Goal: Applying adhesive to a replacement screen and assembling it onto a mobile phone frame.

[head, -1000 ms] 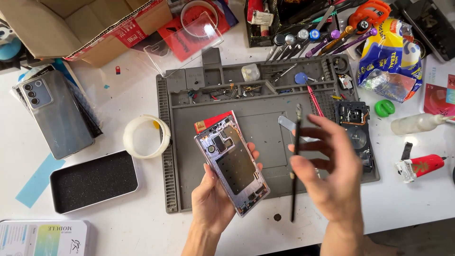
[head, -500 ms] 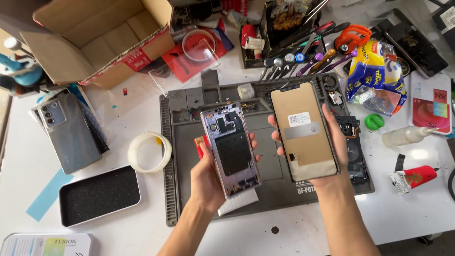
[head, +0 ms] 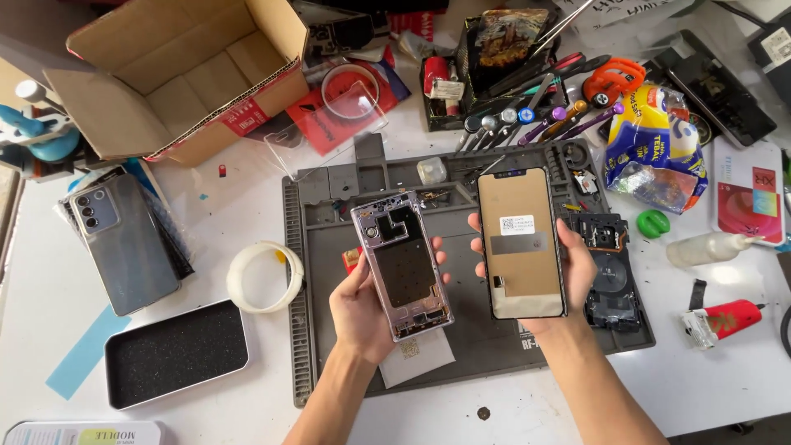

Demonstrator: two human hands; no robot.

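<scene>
Two phone parts held side by side above the grey repair mat (head: 329, 346), backs up, probably for comparing: stripped purple phone frame (head: 402, 265) gripped in left hand (head: 362, 309), copper-backed display panel (head: 521, 244) gripped in right hand (head: 568, 276). On the tabletop (head: 247, 198), open cardboard box (head: 177, 78) seemingly empty; black tool holder (head: 494, 66) full of tools; shallow black tray (head: 175, 353) lined with dark foam.

There is a single view, from a camera worn on the person's head, looking steeply down onto the white worktable (head: 206, 222) from the near edge. It sits close enough that both forearms enter from the bottom, and the grey rubber repair mat (head: 329, 247) fills the centre. The open brown cardboard box (head: 181, 78) marks the far left corner.
</scene>
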